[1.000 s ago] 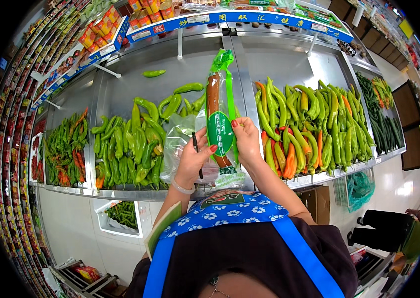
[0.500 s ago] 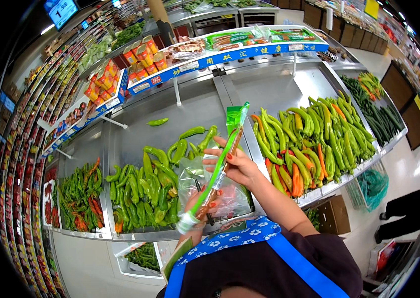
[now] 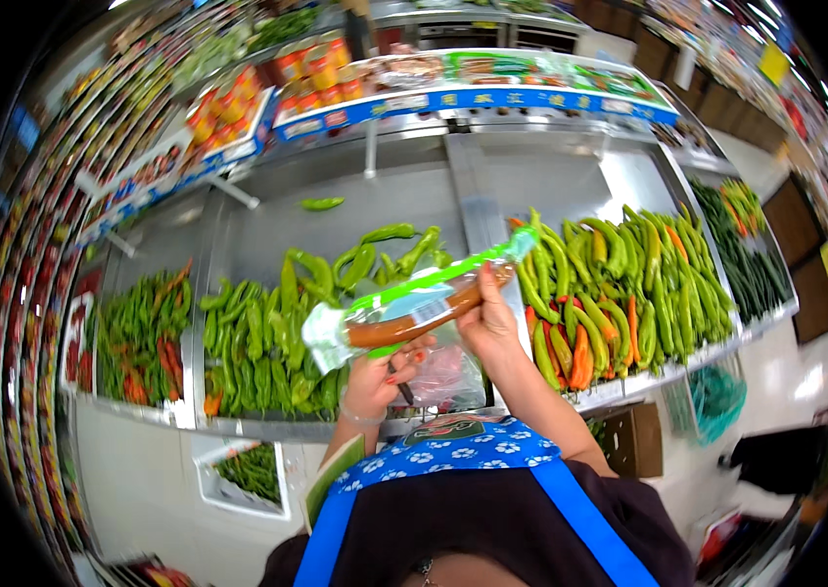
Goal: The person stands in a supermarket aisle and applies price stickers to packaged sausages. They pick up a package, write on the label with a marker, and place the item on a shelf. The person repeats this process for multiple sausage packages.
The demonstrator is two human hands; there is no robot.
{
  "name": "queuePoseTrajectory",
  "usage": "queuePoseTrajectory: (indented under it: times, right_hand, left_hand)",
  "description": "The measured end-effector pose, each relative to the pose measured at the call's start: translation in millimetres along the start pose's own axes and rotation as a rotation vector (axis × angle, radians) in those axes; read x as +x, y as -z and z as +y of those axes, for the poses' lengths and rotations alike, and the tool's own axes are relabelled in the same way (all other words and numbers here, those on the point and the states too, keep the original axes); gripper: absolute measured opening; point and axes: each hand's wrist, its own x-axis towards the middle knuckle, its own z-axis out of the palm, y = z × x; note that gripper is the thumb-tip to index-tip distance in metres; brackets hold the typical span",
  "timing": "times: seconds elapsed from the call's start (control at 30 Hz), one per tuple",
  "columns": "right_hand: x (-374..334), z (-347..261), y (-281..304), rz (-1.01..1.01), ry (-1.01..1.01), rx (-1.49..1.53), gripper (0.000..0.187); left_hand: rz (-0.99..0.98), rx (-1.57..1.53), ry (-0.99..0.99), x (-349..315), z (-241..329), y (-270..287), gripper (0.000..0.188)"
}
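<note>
A long brown sausage in a clear and green plastic pack point(image 3: 424, 313) lies slantwise across the front of me, its right end higher. My right hand point(image 3: 490, 318) grips it near that right end, thumb on top. Below the pack's left half is my left hand point(image 3: 375, 383), fingers curled round a dark, thin, stick-like thing point(image 3: 404, 388); whether its fingertips touch the pack cannot be made out. Under both hands a clear plastic bag point(image 3: 453, 377) with something pinkish in it rests at the stand's front edge.
Green peppers point(image 3: 267, 342) lie left of my hands, long green and orange peppers point(image 3: 620, 293) to the right. A blue-edged shelf point(image 3: 492, 98) carries packs and cans across the back. Below stand a white crate point(image 3: 238, 479) and a cardboard box point(image 3: 634, 440).
The sausage pack has swung from nearly upright to a flatter slant, its printed label side towards me. My right hand, its fingers spread before, now grips the pack's right end.
</note>
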Motion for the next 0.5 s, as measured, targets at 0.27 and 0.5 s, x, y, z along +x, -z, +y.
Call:
queuePoseTrajectory:
  times: [0.27, 0.5]
  right_hand:
    - [-0.1, 3.5, 9.5, 0.116, 0.044, -0.008, 0.032]
    - [-52.7, 2.7, 45.5, -0.188, -0.584, -0.629, 0.031]
  left_hand:
    - [0.086, 0.106, -0.193, 4.3, -6.6, 15.6, 0.035]
    - [0.265, 0.002, -0.458, 0.8, 26.4, 7.6, 0.025]
